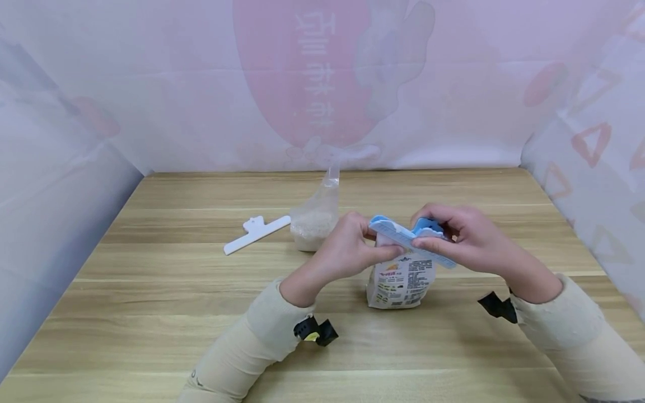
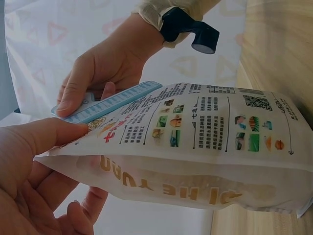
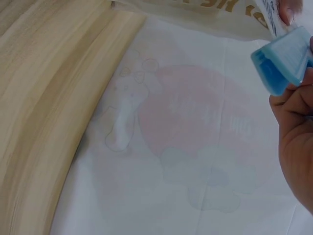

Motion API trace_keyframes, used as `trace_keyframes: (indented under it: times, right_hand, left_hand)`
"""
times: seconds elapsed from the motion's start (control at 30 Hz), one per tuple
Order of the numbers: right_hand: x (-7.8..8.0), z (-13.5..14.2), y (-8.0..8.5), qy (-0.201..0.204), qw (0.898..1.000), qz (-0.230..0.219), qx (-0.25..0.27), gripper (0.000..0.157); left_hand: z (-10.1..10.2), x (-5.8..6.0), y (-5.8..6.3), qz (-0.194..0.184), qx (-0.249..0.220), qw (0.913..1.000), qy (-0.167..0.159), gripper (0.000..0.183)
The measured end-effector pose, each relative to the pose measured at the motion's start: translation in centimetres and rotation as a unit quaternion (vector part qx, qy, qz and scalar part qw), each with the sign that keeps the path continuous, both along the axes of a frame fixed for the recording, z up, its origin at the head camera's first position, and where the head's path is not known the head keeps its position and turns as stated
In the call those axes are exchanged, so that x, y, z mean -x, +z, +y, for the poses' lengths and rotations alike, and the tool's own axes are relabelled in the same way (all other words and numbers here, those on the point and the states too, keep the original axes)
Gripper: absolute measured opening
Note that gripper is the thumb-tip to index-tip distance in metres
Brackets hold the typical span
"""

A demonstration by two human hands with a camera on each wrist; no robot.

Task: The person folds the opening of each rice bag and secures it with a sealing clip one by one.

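A white printed food bag (image 1: 400,285) stands upright on the wooden table, its text and small pictures facing me; in the left wrist view the bag (image 2: 210,122) shows its gusseted side. My left hand (image 1: 347,246) pinches the bag's top left corner between thumb and fingers. With the thumb in front and fingers behind, my right hand (image 1: 466,238) grips a long blue bag clip (image 1: 390,230) by its handle. The clip lies slanted across the top of the bag. In the right wrist view one end of the clip (image 3: 288,54) shows a gap between its two bars.
A white bag clip (image 1: 257,232) lies on the table to the left. Beside it stands a clear plastic bag (image 1: 316,221) of pale grains, its top twisted upward. Pale printed curtains (image 1: 191,112) enclose the back and sides of the wooden table (image 1: 151,313).
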State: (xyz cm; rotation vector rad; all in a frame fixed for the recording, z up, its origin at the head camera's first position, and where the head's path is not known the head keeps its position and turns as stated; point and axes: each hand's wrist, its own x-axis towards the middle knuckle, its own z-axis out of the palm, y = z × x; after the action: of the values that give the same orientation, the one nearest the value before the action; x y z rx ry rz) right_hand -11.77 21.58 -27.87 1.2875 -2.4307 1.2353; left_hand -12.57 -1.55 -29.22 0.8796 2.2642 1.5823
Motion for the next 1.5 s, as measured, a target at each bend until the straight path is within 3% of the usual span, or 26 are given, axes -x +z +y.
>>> trace_keyframes:
  times: [0.43,0.73,1.27,1.5]
  right_hand:
    - [-0.1,-0.7,0.1,-0.009,1.0,-0.002,0.008,0.02]
    - [0.1,-1.1,0.4,0.006,1.0,0.001,0.02,0.017]
    - [0.2,-0.9,0.3,0.002,1.0,-0.02,0.022,0.022]
    - [-0.3,-0.1,-0.2,-0.026,1.0,0.0,-0.016,0.033]
  left_hand:
    - [-0.2,-0.1,0.0,0.004,0.006,1.0,0.003,0.017]
    - [-0.4,-0.3,0.2,0.012,0.01,0.9999,0.0,0.019]
    - [-0.6,0.1,0.1,-0.003,0.012,0.9999,-0.007,0.022]
    - [-1.0,0.0,-0.2,-0.004,0.019,0.9998,0.009,0.023]
